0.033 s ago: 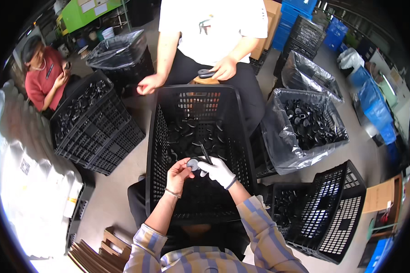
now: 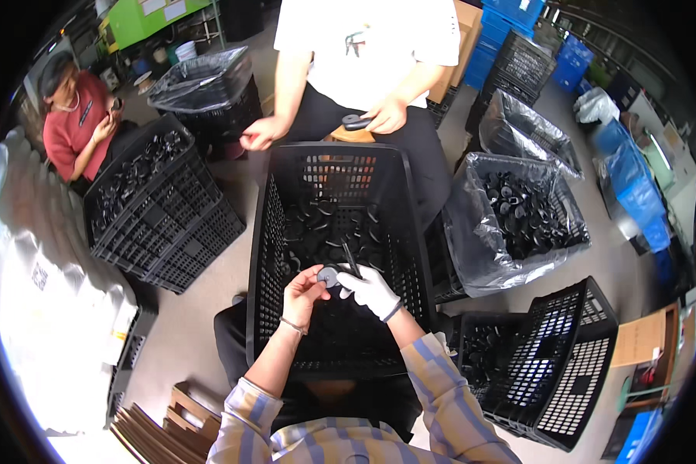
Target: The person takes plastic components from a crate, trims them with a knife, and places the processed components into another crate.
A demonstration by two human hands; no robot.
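Over a large black plastic crate [image 2: 256, 255], my bare left hand [image 2: 300, 295] pinches a small round grey disc-shaped part [image 2: 327, 278] with a mark at its middle. My right hand [image 2: 371, 292], in a white glove, is closed on a slim dark pen-like tool [image 2: 351, 259] that points up and away from me. The gloved fingertips are right beside the disc's right edge; whether they press on it I cannot tell. Below both hands, many black curved and round parts [image 2: 317, 240] lie loose in the crate. The tool's lower end is hidden in the glove.
Opposite, a co-worker in white holds a black part [image 2: 356, 122]. Another person in red [image 2: 81, 124] sits behind stacked, filled crates [image 2: 170, 209] at left. A plastic-lined crate of parts [image 2: 518, 267] and a tilted crate [image 2: 576, 363] stand right; white sacks [image 2: 62, 309] line the left.
The co-worker opposite has tilted the black part in their hand a little. The view has shifted slightly. My hands keep the same hold on the disc and the tool.
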